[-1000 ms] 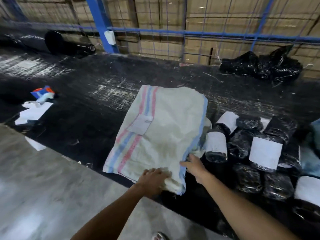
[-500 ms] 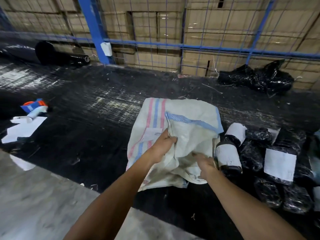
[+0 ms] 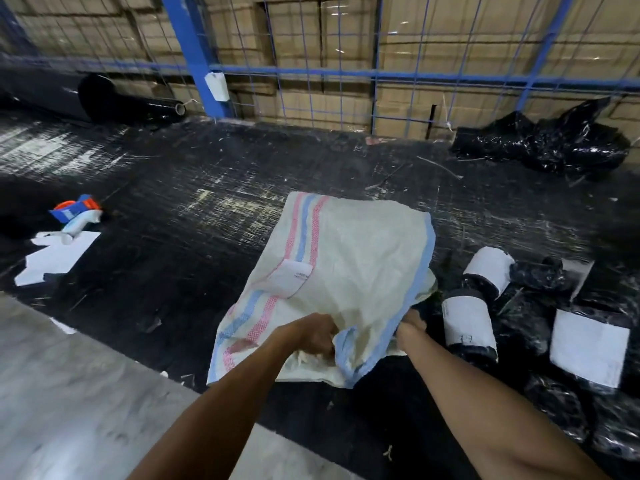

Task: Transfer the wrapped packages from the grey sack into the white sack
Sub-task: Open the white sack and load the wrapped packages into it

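No packages look bagged yet: left hand (image 3: pixel 313 336) grips the white sack (image 3: pixel 349 271) mouth, right hand (image 3: pixel 412 323) is half-hidden inside it, its grasp unclear, wrapped packages (image 3: pixel 467 323) waiting just right.

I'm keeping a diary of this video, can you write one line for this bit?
left hand: grips white sack mouth | right hand: partly hidden under sack edge | wrapped packages: beside sack, outside

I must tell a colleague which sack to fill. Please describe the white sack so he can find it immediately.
On the black mat before the blue wire fence, the white sack lies left of the black wrapped packages. Only it is pale woven cloth with pink and blue stripes; both hands hold its opening.
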Demonstrator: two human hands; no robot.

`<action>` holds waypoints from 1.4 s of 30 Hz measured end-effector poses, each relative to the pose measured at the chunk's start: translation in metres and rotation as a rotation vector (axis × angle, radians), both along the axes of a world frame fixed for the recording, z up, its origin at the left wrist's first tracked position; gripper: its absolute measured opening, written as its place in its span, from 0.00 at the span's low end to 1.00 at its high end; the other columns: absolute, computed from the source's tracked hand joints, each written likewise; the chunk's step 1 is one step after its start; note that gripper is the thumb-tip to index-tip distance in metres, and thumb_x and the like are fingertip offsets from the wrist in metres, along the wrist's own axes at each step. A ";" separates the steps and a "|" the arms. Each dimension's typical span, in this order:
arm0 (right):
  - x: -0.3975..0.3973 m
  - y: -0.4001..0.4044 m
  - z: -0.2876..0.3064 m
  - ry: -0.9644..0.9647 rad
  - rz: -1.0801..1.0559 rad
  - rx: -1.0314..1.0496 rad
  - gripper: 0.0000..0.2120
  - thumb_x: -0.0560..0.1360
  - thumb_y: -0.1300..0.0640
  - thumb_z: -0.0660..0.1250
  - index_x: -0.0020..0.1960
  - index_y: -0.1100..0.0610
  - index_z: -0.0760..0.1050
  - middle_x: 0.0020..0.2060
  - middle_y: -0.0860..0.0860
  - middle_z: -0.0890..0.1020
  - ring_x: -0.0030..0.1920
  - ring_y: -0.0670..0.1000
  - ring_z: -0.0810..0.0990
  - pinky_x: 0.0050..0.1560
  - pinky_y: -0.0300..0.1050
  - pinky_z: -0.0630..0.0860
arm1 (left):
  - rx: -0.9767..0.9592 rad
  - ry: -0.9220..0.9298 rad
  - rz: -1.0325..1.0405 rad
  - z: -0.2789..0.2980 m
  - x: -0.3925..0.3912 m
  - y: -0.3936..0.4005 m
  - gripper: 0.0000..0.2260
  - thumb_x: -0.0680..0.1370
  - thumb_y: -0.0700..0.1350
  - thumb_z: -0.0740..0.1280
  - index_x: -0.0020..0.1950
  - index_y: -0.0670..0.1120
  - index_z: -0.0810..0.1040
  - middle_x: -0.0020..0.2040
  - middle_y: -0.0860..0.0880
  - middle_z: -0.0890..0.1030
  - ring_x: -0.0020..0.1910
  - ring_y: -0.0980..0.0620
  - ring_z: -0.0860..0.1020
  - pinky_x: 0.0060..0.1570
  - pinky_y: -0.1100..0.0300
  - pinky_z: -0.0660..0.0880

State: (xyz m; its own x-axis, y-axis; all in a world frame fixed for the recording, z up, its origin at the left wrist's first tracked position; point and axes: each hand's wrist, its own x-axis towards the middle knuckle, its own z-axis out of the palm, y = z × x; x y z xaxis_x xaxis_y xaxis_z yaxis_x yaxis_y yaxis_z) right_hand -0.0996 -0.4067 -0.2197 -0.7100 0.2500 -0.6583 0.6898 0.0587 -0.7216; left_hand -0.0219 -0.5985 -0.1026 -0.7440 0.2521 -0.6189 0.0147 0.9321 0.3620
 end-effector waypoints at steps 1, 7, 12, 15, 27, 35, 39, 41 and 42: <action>-0.007 -0.001 0.004 0.003 -0.030 0.049 0.17 0.82 0.60 0.58 0.68 0.65 0.72 0.64 0.62 0.76 0.40 0.47 0.74 0.42 0.42 0.75 | -0.010 0.021 -0.008 -0.003 -0.006 -0.006 0.07 0.71 0.42 0.69 0.44 0.39 0.80 0.45 0.41 0.83 0.43 0.43 0.79 0.42 0.52 0.75; -0.042 -0.023 0.102 0.116 -0.251 -0.499 0.09 0.79 0.53 0.63 0.51 0.57 0.79 0.47 0.53 0.83 0.46 0.56 0.82 0.52 0.51 0.79 | -0.081 0.081 -0.027 0.002 -0.037 -0.045 0.17 0.66 0.53 0.74 0.51 0.48 0.76 0.50 0.49 0.82 0.49 0.47 0.79 0.50 0.51 0.78; -0.101 -0.058 0.213 0.343 -0.118 -0.835 0.14 0.75 0.62 0.56 0.38 0.55 0.78 0.33 0.52 0.80 0.31 0.53 0.81 0.43 0.46 0.78 | -0.252 0.486 -0.031 0.032 -0.116 -0.074 0.14 0.78 0.48 0.64 0.63 0.49 0.76 0.59 0.44 0.77 0.62 0.42 0.75 0.57 0.48 0.75; -0.142 -0.082 0.298 0.477 -0.171 -0.870 0.16 0.72 0.65 0.53 0.27 0.57 0.69 0.25 0.52 0.75 0.27 0.53 0.77 0.38 0.41 0.78 | -0.274 0.853 0.225 0.107 -0.193 -0.108 0.16 0.80 0.47 0.61 0.68 0.50 0.72 0.62 0.44 0.72 0.65 0.43 0.72 0.56 0.45 0.74; -0.154 -0.107 0.454 1.070 0.250 -0.109 0.10 0.54 0.66 0.63 0.30 0.52 0.75 0.24 0.46 0.72 0.27 0.46 0.70 0.31 0.41 0.67 | 0.750 -0.006 0.941 0.167 -0.257 -0.168 0.33 0.75 0.56 0.72 0.74 0.44 0.65 0.74 0.38 0.68 0.64 0.37 0.74 0.49 0.40 0.76; -0.123 -0.125 0.355 0.704 0.934 -0.001 0.16 0.78 0.51 0.68 0.64 0.52 0.78 0.60 0.40 0.79 0.62 0.40 0.76 0.61 0.35 0.73 | 1.045 0.046 0.248 0.152 -0.179 -0.064 0.27 0.73 0.45 0.77 0.69 0.51 0.72 0.69 0.55 0.75 0.70 0.55 0.71 0.70 0.56 0.67; -0.113 -0.108 0.326 1.174 0.564 0.189 0.10 0.81 0.60 0.63 0.59 0.54 0.79 0.52 0.42 0.83 0.51 0.40 0.82 0.53 0.43 0.78 | 1.417 0.082 0.594 0.147 -0.166 -0.061 0.15 0.78 0.32 0.64 0.62 0.44 0.78 0.58 0.44 0.83 0.61 0.42 0.79 0.63 0.44 0.74; -0.113 -0.088 0.310 1.362 0.357 0.484 0.17 0.77 0.63 0.65 0.65 0.52 0.74 0.58 0.47 0.80 0.56 0.47 0.80 0.56 0.53 0.78 | 1.467 -0.012 0.655 0.143 -0.158 -0.070 0.18 0.77 0.30 0.63 0.66 0.38 0.76 0.61 0.39 0.81 0.61 0.40 0.79 0.62 0.45 0.76; -0.113 -0.079 0.302 1.382 0.300 0.712 0.26 0.73 0.64 0.67 0.70 0.51 0.70 0.65 0.50 0.74 0.63 0.50 0.75 0.61 0.56 0.74 | 1.425 -0.053 0.641 0.142 -0.150 -0.076 0.19 0.76 0.29 0.63 0.67 0.37 0.75 0.62 0.38 0.80 0.62 0.40 0.79 0.62 0.46 0.76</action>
